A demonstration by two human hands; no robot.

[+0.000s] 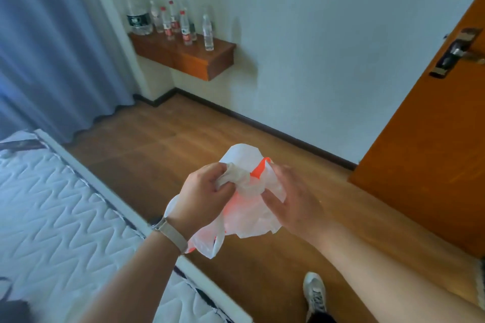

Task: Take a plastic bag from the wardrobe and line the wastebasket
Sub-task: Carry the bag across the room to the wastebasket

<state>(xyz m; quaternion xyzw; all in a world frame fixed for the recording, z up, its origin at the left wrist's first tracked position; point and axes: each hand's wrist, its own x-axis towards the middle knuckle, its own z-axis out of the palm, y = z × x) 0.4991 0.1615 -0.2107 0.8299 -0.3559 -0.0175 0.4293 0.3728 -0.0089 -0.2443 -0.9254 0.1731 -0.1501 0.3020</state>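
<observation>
A crumpled white plastic bag (246, 207) with orange-red markings hangs in front of me above the wooden floor. My left hand (202, 196), with a watch on its wrist, pinches a bunched part of the bag at its upper left. My right hand (294, 199) grips the bag's right side, fingers pressed into the plastic. Part of the bag droops below my left wrist. No wastebasket or wardrobe shows in the head view.
A white quilted mattress (52, 217) fills the lower left. A wall-mounted wooden shelf (189, 56) carries several water bottles. Blue curtains (52, 47) hang at left. An orange wooden door (425, 139) stands open at right. My shoe (315, 294) is on the floor.
</observation>
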